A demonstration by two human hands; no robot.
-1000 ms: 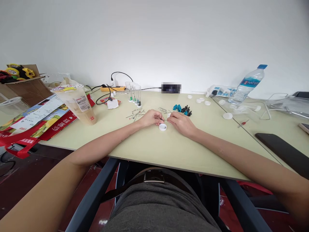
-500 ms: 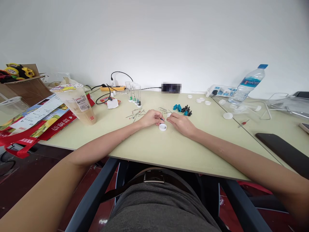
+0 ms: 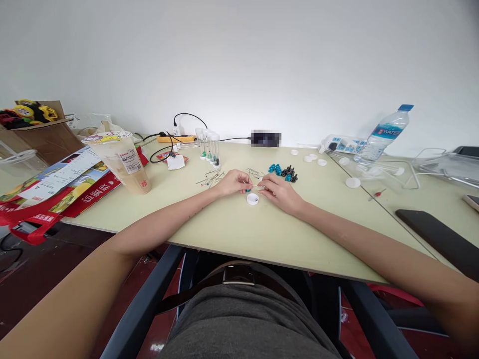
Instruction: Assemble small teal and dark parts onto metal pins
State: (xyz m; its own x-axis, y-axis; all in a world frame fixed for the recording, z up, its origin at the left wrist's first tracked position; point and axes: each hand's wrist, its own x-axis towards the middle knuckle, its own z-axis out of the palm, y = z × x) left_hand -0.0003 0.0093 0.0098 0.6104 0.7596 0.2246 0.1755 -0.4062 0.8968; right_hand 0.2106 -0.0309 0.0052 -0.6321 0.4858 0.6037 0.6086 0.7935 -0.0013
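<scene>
Both hands meet above the table, their fingertips close together. My left hand (image 3: 235, 183) is closed in a pinch, with a small blue piece (image 3: 248, 190) at its fingertips and a thin rod near them. My right hand (image 3: 281, 193) is closed too, its fingers pinching at a thin, light bit between the hands that is too small to name. Just below the fingertips a round white cap (image 3: 252, 199) lies open side up, with tiny dark bits inside. Bent metal rods (image 3: 254, 172) lie behind the hands, and longer thin sticks (image 3: 211, 178) left of them.
Blue and black knob-like pieces (image 3: 283, 172) form a group behind my right hand. Clear tubes (image 3: 209, 147) stand at the back. White caps (image 3: 353, 182), a water bottle (image 3: 385, 133) and a dark flat slab (image 3: 436, 237) are on the right; a drink cup (image 3: 125, 162) stands left.
The blue piece now shows below my left fingertips, and the thin rod there looks more upright. My right fingers have shifted slightly. The whole view has moved a little.
</scene>
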